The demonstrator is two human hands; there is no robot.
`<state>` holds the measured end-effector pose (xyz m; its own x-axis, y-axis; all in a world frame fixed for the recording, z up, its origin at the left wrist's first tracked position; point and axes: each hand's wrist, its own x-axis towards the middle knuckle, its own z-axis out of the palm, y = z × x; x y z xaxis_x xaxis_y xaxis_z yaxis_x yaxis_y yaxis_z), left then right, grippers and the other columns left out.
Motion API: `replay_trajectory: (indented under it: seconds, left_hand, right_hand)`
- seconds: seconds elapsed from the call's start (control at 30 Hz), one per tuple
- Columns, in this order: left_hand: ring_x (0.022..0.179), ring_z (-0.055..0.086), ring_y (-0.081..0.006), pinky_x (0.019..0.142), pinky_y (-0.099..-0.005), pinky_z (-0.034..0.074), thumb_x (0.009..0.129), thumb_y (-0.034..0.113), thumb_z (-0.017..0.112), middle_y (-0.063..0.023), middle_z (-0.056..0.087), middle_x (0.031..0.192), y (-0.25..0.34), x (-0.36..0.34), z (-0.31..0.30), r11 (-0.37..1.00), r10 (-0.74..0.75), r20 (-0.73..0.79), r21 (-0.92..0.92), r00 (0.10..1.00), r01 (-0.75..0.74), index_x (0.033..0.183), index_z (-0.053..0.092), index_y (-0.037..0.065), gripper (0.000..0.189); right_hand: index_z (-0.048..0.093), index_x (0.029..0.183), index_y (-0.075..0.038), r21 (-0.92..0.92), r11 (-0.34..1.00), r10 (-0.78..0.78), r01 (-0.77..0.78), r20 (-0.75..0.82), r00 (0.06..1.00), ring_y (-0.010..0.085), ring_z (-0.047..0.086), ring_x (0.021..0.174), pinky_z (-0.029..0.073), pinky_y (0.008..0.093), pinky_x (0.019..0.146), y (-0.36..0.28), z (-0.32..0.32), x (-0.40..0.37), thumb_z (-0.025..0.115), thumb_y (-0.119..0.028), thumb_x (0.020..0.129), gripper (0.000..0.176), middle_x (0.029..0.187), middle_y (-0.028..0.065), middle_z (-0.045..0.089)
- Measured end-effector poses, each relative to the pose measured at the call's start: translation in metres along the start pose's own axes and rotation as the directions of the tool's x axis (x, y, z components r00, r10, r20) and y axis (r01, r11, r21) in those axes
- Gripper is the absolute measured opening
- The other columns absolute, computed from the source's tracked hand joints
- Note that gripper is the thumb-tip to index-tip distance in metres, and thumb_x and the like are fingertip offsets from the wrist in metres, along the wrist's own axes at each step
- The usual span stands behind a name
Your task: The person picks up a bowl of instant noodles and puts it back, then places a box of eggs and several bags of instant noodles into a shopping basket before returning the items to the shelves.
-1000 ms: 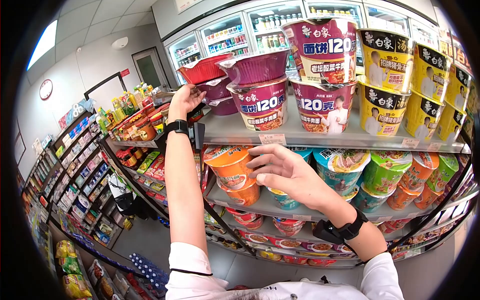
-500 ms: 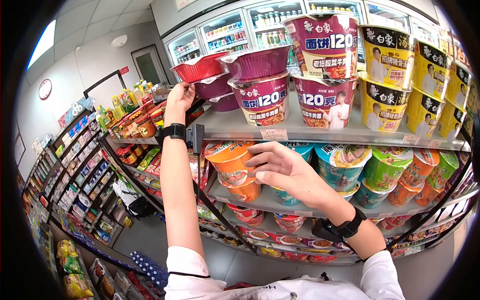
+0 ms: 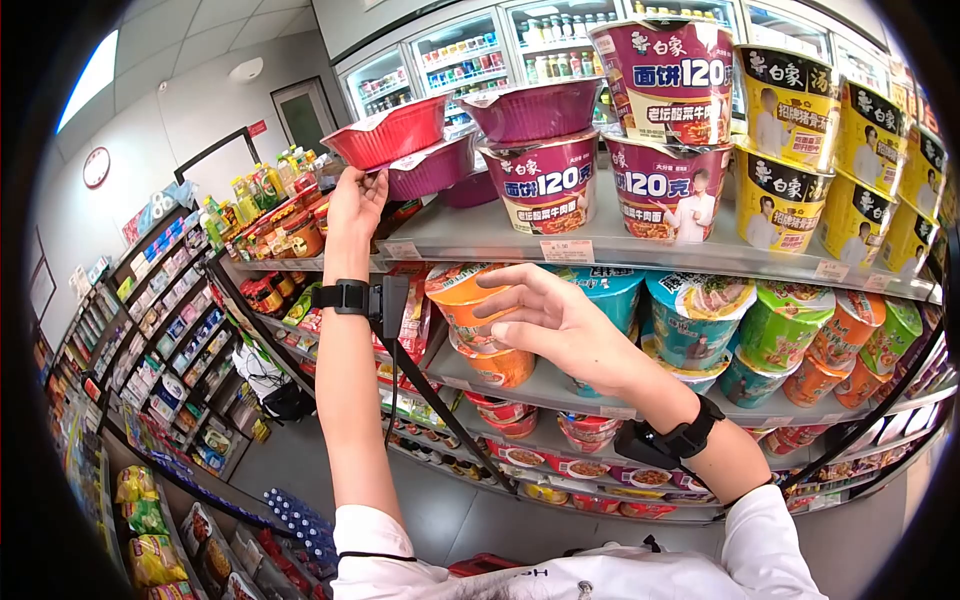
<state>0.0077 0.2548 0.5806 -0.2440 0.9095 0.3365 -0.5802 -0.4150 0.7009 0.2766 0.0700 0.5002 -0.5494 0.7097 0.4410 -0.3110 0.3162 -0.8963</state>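
Observation:
My left hand (image 3: 358, 203) reaches to the top shelf with its fingers pinched on the near rim of a purple instant noodle bowl (image 3: 432, 174). A red instant noodle bowl (image 3: 388, 138) rests on top of that one, tilted, its pale lid edge just above my fingertips. Another purple bowl (image 3: 472, 190) is partly hidden behind them. Lower down, my right hand (image 3: 555, 325) hangs with fingers apart and nothing in it. It is before the orange noodle cups (image 3: 465, 308) on the second shelf.
Stacked purple noodle tubs (image 3: 545, 185) and yellow noodle tubs (image 3: 782, 200) stand right of the bowls on the top shelf (image 3: 640, 250). Sauce jars (image 3: 298, 238) are to the left. Teal cups (image 3: 697, 310) line the shelf below. Drinks fridges (image 3: 455, 50) stand behind.
My left hand has drawn the purple bowl and the red bowl on it leftward, away from the neighbouring stack. The view has shifted slightly; my right hand keeps its open pose.

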Motion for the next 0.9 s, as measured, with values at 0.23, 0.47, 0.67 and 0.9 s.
replay_trajectory:
  seconds: [0.23, 0.47, 0.67, 0.9]
  left_hand:
    - [0.075, 0.058, -0.0188, 0.067, -0.0248, 0.053, 0.083, 0.007, 0.047, -0.0095, 0.056, 0.082, 0.011, -0.015, -0.021, 0.999, 0.039, 0.053, -0.008, 0.998, -0.039, 0.087, 0.049, -0.002, 0.01]
    - [0.074, 0.057, -0.0191, 0.065, -0.0248, 0.052, 0.085, 0.009, 0.047, -0.0087, 0.053, 0.081, 0.023, -0.043, -0.04, 0.999, 0.045, 0.054, -0.016, 0.998, -0.045, 0.083, 0.048, -0.001, 0.01]
    - [0.07, 0.057, -0.0164, 0.065, -0.0232, 0.052, 0.084, 0.01, 0.048, -0.0068, 0.054, 0.076, 0.028, -0.064, -0.047, 0.994, -0.009, 0.124, 0.106, 0.992, -0.004, 0.086, 0.05, 0.0, 0.011]
    - [0.073, 0.056, -0.0161, 0.067, -0.0239, 0.053, 0.088, 0.01, 0.043, -0.0086, 0.054, 0.084, 0.007, -0.067, -0.043, 0.999, -0.005, 0.09, 0.044, 0.996, 0.001, 0.091, 0.05, -0.002, 0.015]
  right_hand:
    - [0.039, 0.122, -0.002, -0.001, 1.0, 0.014, -0.014, 0.036, 0.999, 0.0172, 0.053, 0.102, 0.04, 0.0309, 0.09, 0.01, 0.013, 0.007, 0.055, -0.009, 0.084, 0.042, 0.106, 0.0116, 0.055]
    - [0.038, 0.123, -0.002, 0.041, 0.999, 0.002, -0.005, 0.074, 0.997, 0.0164, 0.054, 0.1, 0.041, 0.0305, 0.087, 0.012, 0.024, 0.012, 0.055, -0.011, 0.084, 0.044, 0.106, 0.012, 0.056]
    - [0.037, 0.124, -0.002, 0.023, 0.999, 0.043, -0.046, 0.107, 0.993, 0.0157, 0.053, 0.1, 0.041, 0.0302, 0.087, 0.008, 0.037, 0.012, 0.055, -0.012, 0.084, 0.045, 0.106, 0.0116, 0.057]
    - [0.037, 0.124, -0.001, 0.007, 1.0, 0.014, -0.015, 0.138, 0.99, 0.0147, 0.053, 0.099, 0.04, 0.0305, 0.087, 0.017, 0.045, 0.013, 0.056, -0.015, 0.083, 0.047, 0.105, 0.011, 0.058]
